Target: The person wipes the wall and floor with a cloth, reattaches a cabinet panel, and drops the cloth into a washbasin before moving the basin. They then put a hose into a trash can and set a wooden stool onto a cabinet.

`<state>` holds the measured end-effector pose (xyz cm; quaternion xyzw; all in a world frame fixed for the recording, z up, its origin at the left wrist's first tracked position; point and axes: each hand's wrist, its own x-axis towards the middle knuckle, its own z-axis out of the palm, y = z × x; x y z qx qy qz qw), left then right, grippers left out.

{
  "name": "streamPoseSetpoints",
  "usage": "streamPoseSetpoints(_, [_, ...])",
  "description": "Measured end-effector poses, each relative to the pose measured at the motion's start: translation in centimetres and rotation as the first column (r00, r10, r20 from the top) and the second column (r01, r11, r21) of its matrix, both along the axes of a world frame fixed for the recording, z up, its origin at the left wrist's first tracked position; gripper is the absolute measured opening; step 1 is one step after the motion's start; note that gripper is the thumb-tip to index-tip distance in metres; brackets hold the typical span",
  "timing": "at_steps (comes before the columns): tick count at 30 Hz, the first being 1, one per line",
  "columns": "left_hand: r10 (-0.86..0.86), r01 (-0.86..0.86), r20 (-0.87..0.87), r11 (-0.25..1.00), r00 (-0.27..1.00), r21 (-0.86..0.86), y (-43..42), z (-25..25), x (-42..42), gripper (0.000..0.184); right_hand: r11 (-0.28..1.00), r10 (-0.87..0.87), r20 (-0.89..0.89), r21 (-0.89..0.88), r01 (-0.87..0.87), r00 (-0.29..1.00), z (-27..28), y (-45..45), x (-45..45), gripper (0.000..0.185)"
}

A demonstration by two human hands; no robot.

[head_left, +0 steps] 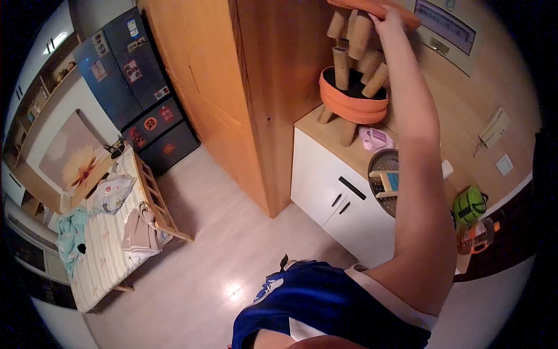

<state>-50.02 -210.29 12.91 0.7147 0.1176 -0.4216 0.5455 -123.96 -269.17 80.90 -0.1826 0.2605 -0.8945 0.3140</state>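
My right hand [388, 18] reaches up at the top of the view, its fingers closed on the edge of an orange padded stool [356, 4]. That stool is cut off by the frame, and its thick wooden legs point down. Under it, an orange cushioned stool [353, 98] lies upside down, with a black underside and legs pointing up among the upper legs. Short wooden legs [349, 133] below it stand on the cabinet top, apparently from another stool. My left hand is out of view.
The white cabinet [325, 180] also holds a pink packet [376, 139] and a dark round tray [381, 205]. A green bag [469, 205] and an orange-capped bottle [479, 235] are at right. A wooden partition [267, 116], dark fridge [128, 75] and cloth-covered bench [104, 244] stand left.
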Motion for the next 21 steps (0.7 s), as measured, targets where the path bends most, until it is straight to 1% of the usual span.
streamPoseSetpoints(3, [-0.003,0.003,0.009,1.0,1.0,0.012,0.0,0.0,-0.5,0.02,0.997,0.038,0.068,0.065,-0.042,0.997,-0.4,-3.7,-6.4,0.033])
streamPoseSetpoints(4, [-0.007,0.007,0.013,1.0,1.0,0.016,0.1,0.1,-0.6,0.02,0.997,0.043,0.068,0.063,-0.047,0.997,-0.5,-2.6,-4.9,0.033])
streamPoseSetpoints(6, [-0.005,0.004,0.018,1.0,1.0,0.022,0.2,0.1,-0.8,0.021,0.994,0.004,-0.079,0.105,0.004,0.997,-1.0,0.2,-1.6,0.03])
streamPoseSetpoints(7, [-0.009,0.008,0.023,1.0,1.0,0.027,0.3,0.1,-0.8,0.021,0.992,0.0,-0.016,0.125,0.002,1.0,-1.0,0.6,-1.2,0.029])
streamPoseSetpoints(8, [-0.017,0.016,0.03,0.999,0.999,0.029,0.1,0.1,-1.0,0.021,0.992,0.003,-0.018,0.123,-0.001,1.0,-1.2,-0.2,-1.9,0.029])
streamPoseSetpoints(10, [-0.027,0.025,0.041,0.999,0.999,0.036,0.7,0.0,-1.0,0.022,0.989,0.082,-0.043,0.123,-0.076,0.996,-1.7,-0.7,-2.6,0.031])
streamPoseSetpoints(14, [-0.079,0.076,0.071,0.996,0.994,0.051,2.0,-0.3,-0.4,0.024,0.991,0.034,-0.095,0.134,-0.021,0.995,-3.9,0.2,-4.2,0.029])
streamPoseSetpoints(16, [-0.096,0.092,0.087,0.994,0.992,0.058,2.4,-0.2,-0.4,0.026,0.988,0.052,-0.001,0.145,-0.051,0.999,-5.1,1.0,-4.7,0.025])
streamPoseSetpoints(17, [-0.107,0.102,0.099,0.993,0.989,0.062,2.6,-0.1,-0.4,0.026,0.979,0.055,-0.088,0.198,-0.037,0.995,-6.2,0.1,-6.7,0.033])
streamPoseSetpoints(18, [-0.135,0.127,0.116,0.989,0.984,0.072,3.0,-0.1,-0.4,0.027,0.979,0.059,-0.087,0.199,-0.04,0.995,-7.2,-0.3,-7.3,0.033])
streamPoseSetpoints(20, [-0.235,0.217,0.185,0.97,0.954,0.114,3.7,0.0,-0.4,0.028,0.962,0.089,-0.035,0.261,-0.077,0.995,-8.8,-0.2,-7.8,0.035])
streamPoseSetpoints(21, [-0.291,0.265,0.222,0.954,0.931,0.143,4.1,0.1,-0.4,0.029,0.956,0.145,-0.074,0.266,-0.12,0.987,-9.4,0.6,-7.2,0.037])
